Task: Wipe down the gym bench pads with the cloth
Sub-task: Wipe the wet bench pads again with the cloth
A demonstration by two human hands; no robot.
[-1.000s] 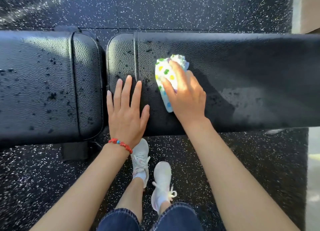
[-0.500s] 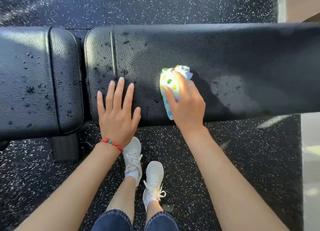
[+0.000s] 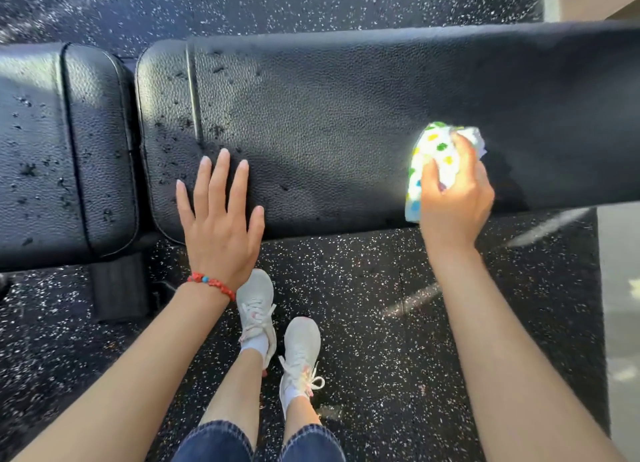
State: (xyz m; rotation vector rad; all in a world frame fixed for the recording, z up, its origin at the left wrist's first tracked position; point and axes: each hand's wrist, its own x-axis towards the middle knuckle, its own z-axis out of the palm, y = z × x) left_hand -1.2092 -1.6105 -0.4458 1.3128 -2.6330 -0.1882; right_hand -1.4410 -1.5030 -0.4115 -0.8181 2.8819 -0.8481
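I have the cloth (image 3: pixel 438 160), white with coloured spots, bunched up in my right hand (image 3: pixel 455 198); the fingers are curled round it from above, the thumb hooked under its near side, and it sits pressed against the long back pad (image 3: pixel 329 115) close to that pad's near edge. Whether the whole wad is flat on the vinyl or partly lifted I cannot tell.

My left hand (image 3: pixel 221 215) lies well to the left of the cloth hand, palm down, fingers straight and spread, holding nothing, bracing on the same pad near its rounded end.

I judge I am in the middle of the wiping step on the long pad. The stretch between my two hands looks mostly free of droplets, while dark drops cluster just beyond my left fingertips around the seam (image 3: pixel 194 91). Further left of that hand, across the gap, the seat pad (image 3: pixel 38 143) is speckled all over and looks untouched.

The next move, as I see it, calls for keeping pressure through the cloth and carrying it back toward the left hand to take the drops at the seam, then shifting the brace and crossing onto the seat pad. To the right of the cloth the pad falls into shadow, so I cannot tell if it is wet.
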